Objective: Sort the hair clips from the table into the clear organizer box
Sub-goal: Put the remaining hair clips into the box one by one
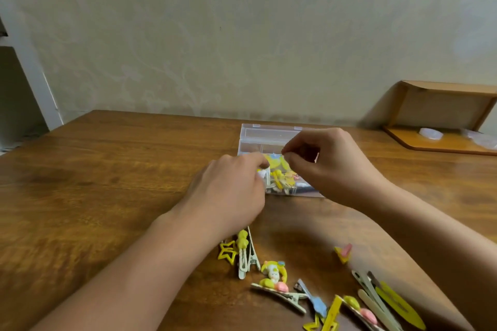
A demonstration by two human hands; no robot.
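Sitting toward the far middle of the table (107, 169), the clear organizer box (269, 140) already holds a jumble of yellow clips, lid tipped back so both hands can work over it. The left hand (231, 191) curls at the box's near left edge; whether it grips a clip I cannot tell. The right hand (330, 164) pinches fingertips above the compartment, though anything between them is too small to see. Unsorted hair clips (309, 290) lie nearer, some cut off below.
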